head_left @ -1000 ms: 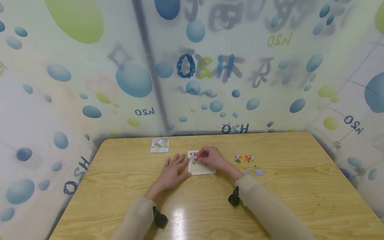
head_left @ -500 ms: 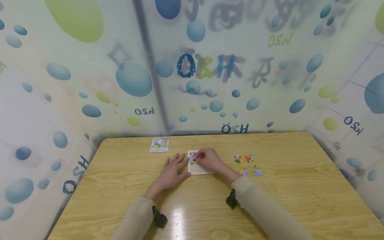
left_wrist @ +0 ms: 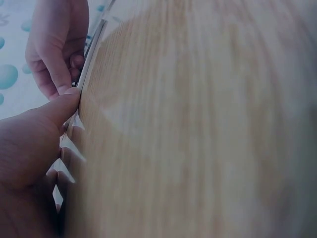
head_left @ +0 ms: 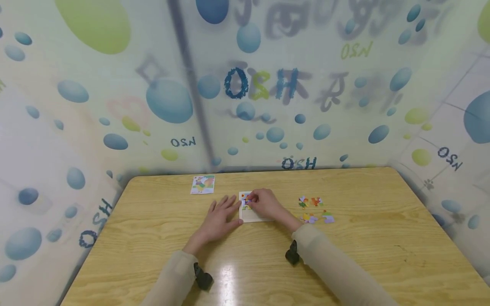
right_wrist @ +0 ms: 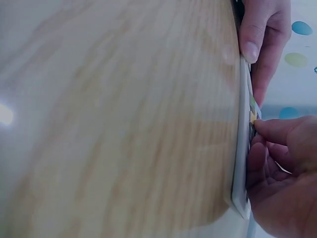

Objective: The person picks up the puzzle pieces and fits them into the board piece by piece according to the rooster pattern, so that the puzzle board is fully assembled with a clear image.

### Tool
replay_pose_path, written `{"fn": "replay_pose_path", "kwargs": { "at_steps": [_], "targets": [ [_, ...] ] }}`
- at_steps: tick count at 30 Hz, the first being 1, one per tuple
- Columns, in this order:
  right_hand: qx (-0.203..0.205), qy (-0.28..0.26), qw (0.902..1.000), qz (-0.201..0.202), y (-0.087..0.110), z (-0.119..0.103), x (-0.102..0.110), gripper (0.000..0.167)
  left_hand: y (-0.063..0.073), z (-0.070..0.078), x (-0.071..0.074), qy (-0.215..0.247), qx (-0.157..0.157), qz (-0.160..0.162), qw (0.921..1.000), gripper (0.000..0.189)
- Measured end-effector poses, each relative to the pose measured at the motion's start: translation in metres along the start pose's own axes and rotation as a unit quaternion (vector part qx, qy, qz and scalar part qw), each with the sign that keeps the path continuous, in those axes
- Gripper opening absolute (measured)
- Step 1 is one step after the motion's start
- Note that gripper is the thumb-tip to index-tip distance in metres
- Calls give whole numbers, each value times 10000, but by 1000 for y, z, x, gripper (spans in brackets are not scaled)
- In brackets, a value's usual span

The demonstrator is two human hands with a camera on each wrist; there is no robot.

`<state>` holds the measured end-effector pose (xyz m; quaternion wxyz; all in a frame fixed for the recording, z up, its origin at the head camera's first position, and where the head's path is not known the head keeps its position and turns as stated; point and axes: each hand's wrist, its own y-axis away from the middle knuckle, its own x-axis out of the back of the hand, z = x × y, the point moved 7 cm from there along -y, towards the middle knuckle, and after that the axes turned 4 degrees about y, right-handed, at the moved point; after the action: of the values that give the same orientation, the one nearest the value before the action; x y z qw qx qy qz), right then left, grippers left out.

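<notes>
A small white puzzle tray [head_left: 252, 218] lies on the table, with colourful jigsaw pieces [head_left: 245, 204] in its upper left part. My left hand [head_left: 219, 219] lies spread on the table, its thumb and fingertips touching the tray's left side. Over the tray, my right hand [head_left: 266, 205] pinches a small puzzle piece [right_wrist: 253, 118] between thumb and fingers, low against the other pieces. The hand hides most of that piece and the tray's upper right. In the left wrist view, my left thumb [left_wrist: 67, 105] rests at the tray's edge.
Several loose jigsaw pieces [head_left: 309, 218] lie to the right of the tray, beyond my right wrist. A printed picture card [head_left: 203, 184] lies at the back left. The wooden table [head_left: 367, 250] ends at a patterned wall covering [head_left: 321, 114].
My right hand has shifted slightly left and down across the tray, uncovering more of the pieces at its upper left. The left hand stays in place.
</notes>
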<state>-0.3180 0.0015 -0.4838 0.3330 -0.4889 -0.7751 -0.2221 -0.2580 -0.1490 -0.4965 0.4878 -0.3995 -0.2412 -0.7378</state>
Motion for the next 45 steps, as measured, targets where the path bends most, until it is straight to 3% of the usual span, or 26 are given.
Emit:
{"fn": "replay_pose_path", "kwargs": {
  "at_steps": [17, 26, 34, 45],
  "targets": [
    [-31, 43, 10000, -11, -3, 6, -4, 7, 0, 0, -1, -12, -51, 43, 10000, 65],
    [494, 185, 9986, 82, -2, 3, -2, 14, -1, 0, 0, 14, -42, 20, 10000, 64],
    [769, 624, 9950, -141, -1, -3, -4, 20, 0, 2, 1, 31, -66, 32, 10000, 64],
    [988, 482, 9936, -253, -1, -2, -3, 21, 1, 4, 2, 68, -164, 97, 9998, 64]
  ]
}}
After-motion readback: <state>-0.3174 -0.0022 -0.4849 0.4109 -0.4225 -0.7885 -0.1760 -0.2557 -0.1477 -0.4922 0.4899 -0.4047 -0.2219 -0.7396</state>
